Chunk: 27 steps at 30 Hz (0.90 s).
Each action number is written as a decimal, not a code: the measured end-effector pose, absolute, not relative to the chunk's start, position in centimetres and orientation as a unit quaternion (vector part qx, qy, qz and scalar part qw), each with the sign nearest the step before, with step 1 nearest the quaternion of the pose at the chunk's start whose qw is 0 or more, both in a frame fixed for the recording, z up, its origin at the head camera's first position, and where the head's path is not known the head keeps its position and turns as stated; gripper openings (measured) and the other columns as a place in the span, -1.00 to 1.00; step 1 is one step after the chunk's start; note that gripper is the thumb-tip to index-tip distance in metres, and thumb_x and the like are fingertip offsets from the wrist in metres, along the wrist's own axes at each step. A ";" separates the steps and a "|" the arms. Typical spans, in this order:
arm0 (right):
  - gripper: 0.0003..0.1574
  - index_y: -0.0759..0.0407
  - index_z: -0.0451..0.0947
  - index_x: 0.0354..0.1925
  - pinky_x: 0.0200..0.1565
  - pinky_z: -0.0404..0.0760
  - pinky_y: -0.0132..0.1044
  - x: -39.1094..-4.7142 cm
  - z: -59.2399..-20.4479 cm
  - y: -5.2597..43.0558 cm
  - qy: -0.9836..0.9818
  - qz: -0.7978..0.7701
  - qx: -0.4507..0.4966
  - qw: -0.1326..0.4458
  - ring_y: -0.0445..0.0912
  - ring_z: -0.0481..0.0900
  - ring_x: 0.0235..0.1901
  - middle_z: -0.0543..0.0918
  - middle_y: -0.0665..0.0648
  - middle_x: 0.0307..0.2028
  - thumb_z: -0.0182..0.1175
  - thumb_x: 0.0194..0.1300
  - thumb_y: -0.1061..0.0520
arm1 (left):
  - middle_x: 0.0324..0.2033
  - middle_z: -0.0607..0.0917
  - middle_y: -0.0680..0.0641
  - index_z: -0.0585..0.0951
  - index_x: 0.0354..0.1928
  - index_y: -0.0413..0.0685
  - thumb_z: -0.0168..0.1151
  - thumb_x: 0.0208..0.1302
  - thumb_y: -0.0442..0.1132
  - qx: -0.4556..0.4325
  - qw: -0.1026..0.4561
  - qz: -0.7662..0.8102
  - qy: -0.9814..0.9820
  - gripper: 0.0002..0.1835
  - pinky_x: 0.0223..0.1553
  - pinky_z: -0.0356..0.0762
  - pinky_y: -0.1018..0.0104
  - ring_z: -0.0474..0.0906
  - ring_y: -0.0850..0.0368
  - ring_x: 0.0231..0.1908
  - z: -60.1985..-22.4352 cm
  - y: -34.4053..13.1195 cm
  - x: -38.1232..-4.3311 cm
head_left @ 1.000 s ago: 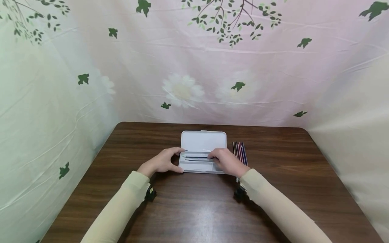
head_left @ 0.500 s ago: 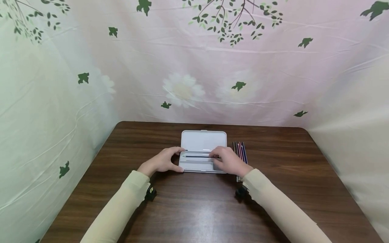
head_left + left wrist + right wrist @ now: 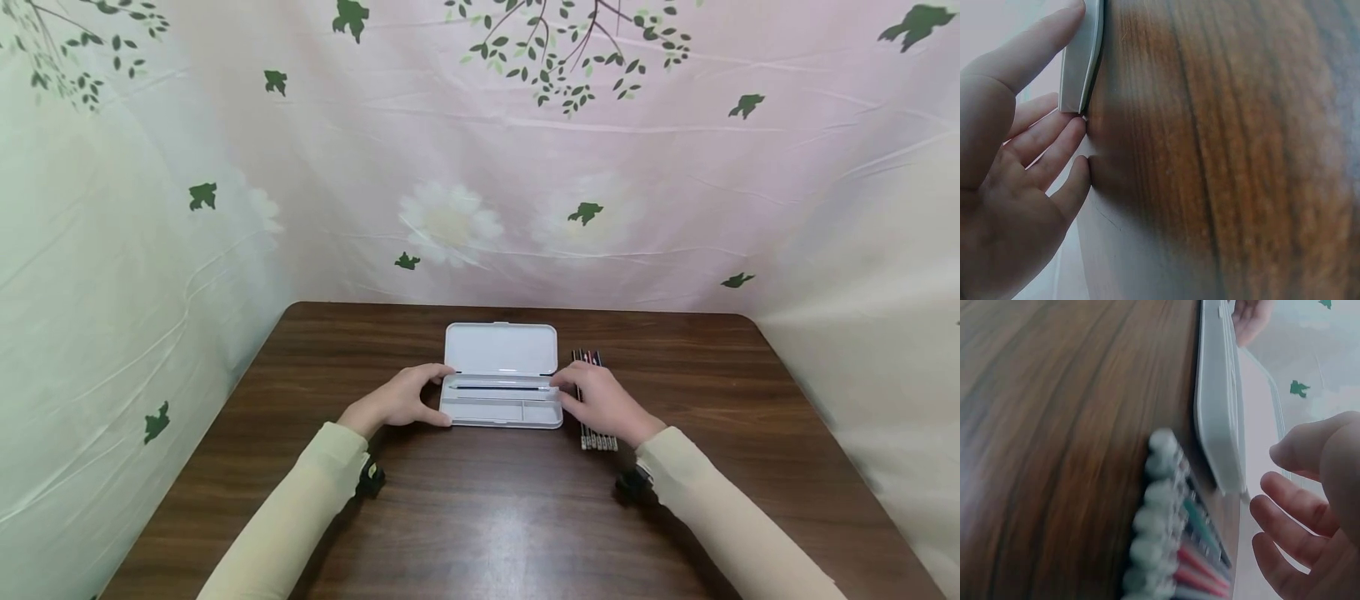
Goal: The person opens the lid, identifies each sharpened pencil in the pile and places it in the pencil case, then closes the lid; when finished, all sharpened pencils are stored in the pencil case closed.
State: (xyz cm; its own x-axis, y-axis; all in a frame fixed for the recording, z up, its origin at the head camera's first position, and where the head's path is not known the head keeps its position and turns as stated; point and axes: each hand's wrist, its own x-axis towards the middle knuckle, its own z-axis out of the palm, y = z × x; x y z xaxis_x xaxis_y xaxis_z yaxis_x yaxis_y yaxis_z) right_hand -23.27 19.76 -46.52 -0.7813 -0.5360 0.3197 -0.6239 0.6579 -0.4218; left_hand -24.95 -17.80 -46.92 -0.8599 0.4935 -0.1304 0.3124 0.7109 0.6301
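A white pencil case (image 3: 480, 412) lies with its lid (image 3: 501, 348) raised toward the back. Inside, a dark pencil (image 3: 495, 387) lies lengthwise in the rear compartment. My left hand (image 3: 396, 398) grips the left end of the case, thumb at the front corner and fingers toward the hinge; the thumb also shows against its side in the left wrist view. My right hand (image 3: 603, 402) hovers at the right end with fingers loosely bent and nothing between them. Beneath it, a row of several pencils (image 3: 598, 440) lies on the table, partly covered by the hand.
The pencils' whitish eraser ends (image 3: 1155, 522) face the front, close beside the case in the right wrist view. A dark wooden table (image 3: 480, 508) extends around everything. A patterned cloth (image 3: 495, 158) hangs behind the table and along both sides.
My right hand has let go of a pencil in the case and moved right, over the loose row. The left hand stays at the left end of the case.
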 end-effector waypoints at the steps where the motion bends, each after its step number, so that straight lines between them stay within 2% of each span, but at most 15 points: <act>1: -0.78 0.23 0.76 -0.04 -0.12 0.71 -0.08 -23.2 -46.5 20.1 -0.908 0.262 0.316 0.083 -0.09 0.68 -0.17 0.75 0.09 -0.14 0.37 0.35 0.30 | 0.27 0.57 -0.05 0.44 0.49 0.00 0.68 0.08 0.07 0.221 0.146 0.311 0.913 -0.04 0.39 0.38 -0.02 0.46 0.02 0.26 -46.9 -17.8 -24.9; 6: -0.78 0.22 0.75 -0.05 -0.05 0.72 0.01 -23.0 -46.8 21.8 -0.914 0.252 0.305 0.086 -0.02 0.72 -0.10 0.75 0.10 -0.10 0.36 0.33 0.31 | 0.27 0.57 -0.07 0.44 0.49 0.00 0.68 0.07 0.08 0.217 0.149 0.317 0.911 -0.04 0.40 0.37 -0.03 0.46 0.00 0.27 -46.8 -17.8 -24.8; 11: -0.76 0.25 0.75 -0.05 -0.06 0.72 0.05 -22.6 -47.1 23.4 -0.915 0.255 0.297 0.096 0.04 0.73 -0.10 0.75 0.14 -0.11 0.35 0.31 0.33 | 0.27 0.57 -0.07 0.45 0.48 0.00 0.68 0.07 0.09 0.217 0.148 0.319 0.911 -0.04 0.39 0.38 -0.06 0.46 -0.01 0.27 -46.8 -17.8 -24.8; 18: -0.77 0.23 0.75 -0.04 -0.08 0.71 0.01 -21.8 -47.4 25.3 -0.932 0.251 0.253 0.065 -0.01 0.70 -0.14 0.75 0.13 -0.12 0.40 0.32 0.31 | 0.27 0.58 -0.05 0.45 0.49 -0.02 0.68 0.06 0.09 0.223 0.147 0.316 0.910 -0.03 0.40 0.37 -0.01 0.46 0.01 0.27 -47.0 -17.8 -24.9; 27: -0.76 0.25 0.74 -0.03 -0.11 0.72 -0.03 -21.6 -47.7 26.2 -0.938 0.243 0.243 0.050 -0.08 0.69 -0.18 0.76 0.15 -0.11 0.40 0.32 0.31 | 0.27 0.57 -0.02 0.44 0.49 0.01 0.68 0.08 0.09 0.222 0.147 0.311 0.912 -0.04 0.39 0.38 0.00 0.46 0.04 0.26 -47.1 -17.9 -25.1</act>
State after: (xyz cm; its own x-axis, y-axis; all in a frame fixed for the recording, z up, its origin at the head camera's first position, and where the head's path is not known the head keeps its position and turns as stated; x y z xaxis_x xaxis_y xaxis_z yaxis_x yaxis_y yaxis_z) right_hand -21.59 26.22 -47.68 -0.8765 -0.4319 0.2128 -0.4809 0.7637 -0.4308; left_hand -25.08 -17.86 -47.07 -0.8584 0.4961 -0.1303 0.3129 0.7077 0.6335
